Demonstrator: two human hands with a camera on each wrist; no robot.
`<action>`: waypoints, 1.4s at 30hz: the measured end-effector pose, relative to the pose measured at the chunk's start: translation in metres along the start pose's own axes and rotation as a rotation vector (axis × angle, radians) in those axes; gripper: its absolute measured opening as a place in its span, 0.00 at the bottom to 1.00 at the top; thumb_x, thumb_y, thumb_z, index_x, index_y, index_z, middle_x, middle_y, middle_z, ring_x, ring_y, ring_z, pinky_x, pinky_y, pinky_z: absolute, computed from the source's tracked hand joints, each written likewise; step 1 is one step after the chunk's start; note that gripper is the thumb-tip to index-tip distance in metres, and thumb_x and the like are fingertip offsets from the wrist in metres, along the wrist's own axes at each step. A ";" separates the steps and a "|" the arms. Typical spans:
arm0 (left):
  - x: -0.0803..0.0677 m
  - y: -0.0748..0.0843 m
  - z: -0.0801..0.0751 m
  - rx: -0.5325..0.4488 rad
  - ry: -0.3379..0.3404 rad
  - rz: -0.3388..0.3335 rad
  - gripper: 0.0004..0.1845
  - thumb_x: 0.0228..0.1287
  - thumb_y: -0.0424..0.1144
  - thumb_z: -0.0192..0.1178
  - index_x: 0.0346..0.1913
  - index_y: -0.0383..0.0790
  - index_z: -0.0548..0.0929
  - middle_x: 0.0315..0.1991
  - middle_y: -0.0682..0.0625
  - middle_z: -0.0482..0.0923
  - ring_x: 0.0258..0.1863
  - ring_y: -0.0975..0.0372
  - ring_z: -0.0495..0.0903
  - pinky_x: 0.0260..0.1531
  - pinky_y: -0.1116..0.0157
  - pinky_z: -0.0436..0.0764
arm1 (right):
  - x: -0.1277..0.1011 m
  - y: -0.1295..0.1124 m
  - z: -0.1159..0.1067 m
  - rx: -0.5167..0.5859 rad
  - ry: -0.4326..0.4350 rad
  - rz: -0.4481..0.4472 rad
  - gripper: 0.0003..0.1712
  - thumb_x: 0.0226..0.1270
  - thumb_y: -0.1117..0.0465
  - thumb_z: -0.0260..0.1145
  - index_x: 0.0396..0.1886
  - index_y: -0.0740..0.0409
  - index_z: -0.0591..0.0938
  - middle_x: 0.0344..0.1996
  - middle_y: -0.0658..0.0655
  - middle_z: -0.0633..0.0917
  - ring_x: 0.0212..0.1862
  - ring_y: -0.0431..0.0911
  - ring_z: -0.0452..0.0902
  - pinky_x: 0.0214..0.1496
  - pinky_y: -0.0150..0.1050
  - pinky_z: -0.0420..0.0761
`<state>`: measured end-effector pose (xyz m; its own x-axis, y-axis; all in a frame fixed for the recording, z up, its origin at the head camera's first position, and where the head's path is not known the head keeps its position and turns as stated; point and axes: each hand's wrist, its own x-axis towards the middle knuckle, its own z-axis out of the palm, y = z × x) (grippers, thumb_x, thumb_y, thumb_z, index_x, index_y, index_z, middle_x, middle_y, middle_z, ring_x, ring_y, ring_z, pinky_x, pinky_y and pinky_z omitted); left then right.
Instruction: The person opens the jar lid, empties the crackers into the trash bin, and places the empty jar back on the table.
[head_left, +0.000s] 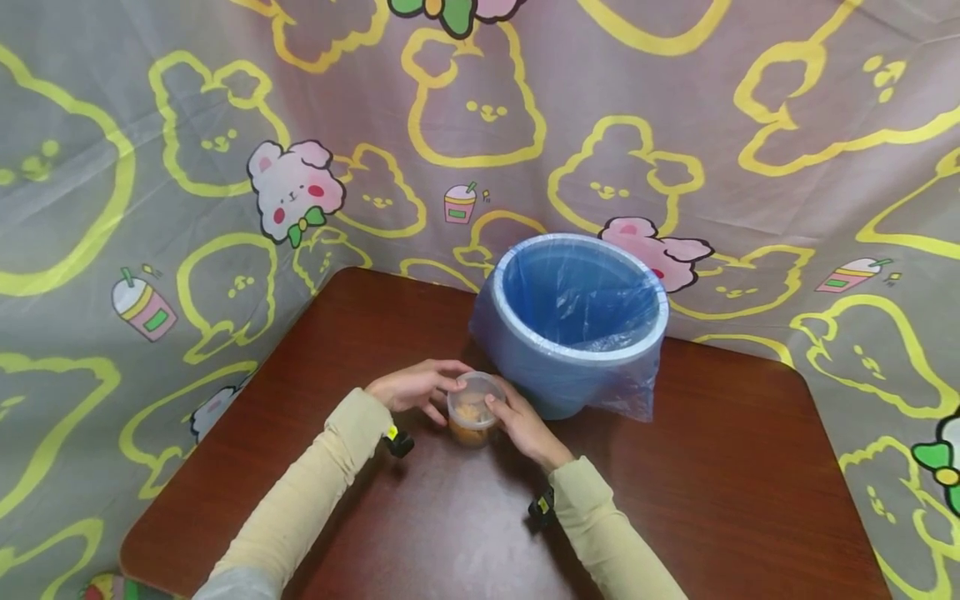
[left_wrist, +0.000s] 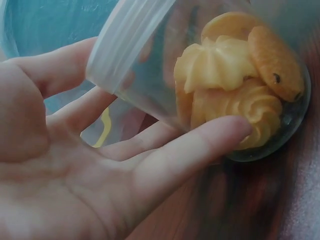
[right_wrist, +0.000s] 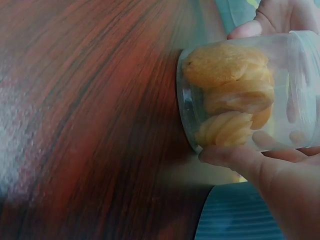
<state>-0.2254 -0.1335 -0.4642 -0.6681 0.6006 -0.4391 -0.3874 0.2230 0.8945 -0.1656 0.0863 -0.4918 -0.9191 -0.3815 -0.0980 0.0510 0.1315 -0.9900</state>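
Fingers (head_left: 438,367) of both our hands curl around the upright cookie jar (head_left: 474,408) at frame centre, the bin (head_left: 577,329) just behind.

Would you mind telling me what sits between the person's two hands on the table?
A clear lidded jar of piped cookies stands between the left hand and right hand, both gripping it; the head view shows this.

Both arms wear long, pale yellow-beige sleeves (head_left: 300,500) of soft knit fabric that end in ribbed cuffs at the wrists, and the left sleeve shows a grey patch at about 7 o'clock in the head view. A small black device with a yellow mark (head_left: 397,440) sits under the left wrist, and a matching one (head_left: 542,506) under the right wrist. The left hand (head_left: 415,387) and right hand (head_left: 525,428) are bare, without rings or gloves.
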 end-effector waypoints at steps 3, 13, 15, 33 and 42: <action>0.002 0.000 0.000 0.009 -0.024 -0.002 0.25 0.69 0.39 0.54 0.68 0.42 0.67 0.60 0.39 0.73 0.50 0.49 0.81 0.42 0.44 0.82 | -0.002 0.001 -0.002 0.028 -0.006 0.004 0.28 0.77 0.60 0.47 0.73 0.61 0.58 0.67 0.68 0.65 0.64 0.59 0.65 0.67 0.55 0.68; 0.007 0.001 0.005 0.024 -0.040 -0.015 0.25 0.69 0.41 0.55 0.67 0.43 0.67 0.61 0.39 0.73 0.52 0.47 0.79 0.45 0.42 0.80 | -0.008 0.002 -0.005 0.026 0.012 -0.008 0.29 0.77 0.60 0.47 0.74 0.62 0.57 0.68 0.69 0.64 0.65 0.59 0.65 0.68 0.56 0.66; 0.008 0.000 0.006 0.044 -0.040 -0.017 0.25 0.68 0.42 0.56 0.67 0.44 0.68 0.59 0.40 0.74 0.52 0.48 0.80 0.45 0.42 0.80 | -0.010 0.003 -0.006 0.039 0.016 -0.009 0.29 0.77 0.60 0.47 0.74 0.63 0.56 0.68 0.69 0.63 0.65 0.58 0.64 0.68 0.56 0.66; 0.015 0.001 0.014 0.164 -0.091 0.021 0.27 0.69 0.46 0.56 0.67 0.43 0.68 0.56 0.41 0.78 0.52 0.51 0.82 0.48 0.46 0.81 | -0.022 0.005 -0.015 0.017 0.032 -0.045 0.28 0.77 0.59 0.48 0.73 0.62 0.59 0.67 0.69 0.65 0.64 0.58 0.66 0.66 0.52 0.70; 0.013 0.006 0.024 0.178 -0.122 0.014 0.26 0.70 0.45 0.54 0.67 0.42 0.67 0.54 0.41 0.79 0.52 0.51 0.81 0.48 0.45 0.80 | -0.029 0.006 -0.021 0.033 0.026 -0.029 0.29 0.77 0.58 0.49 0.73 0.63 0.59 0.67 0.69 0.66 0.62 0.57 0.69 0.64 0.50 0.73</action>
<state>-0.2211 -0.1057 -0.4622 -0.5864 0.6911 -0.4225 -0.2526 0.3396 0.9060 -0.1468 0.1177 -0.4926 -0.9301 -0.3613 -0.0667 0.0365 0.0899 -0.9953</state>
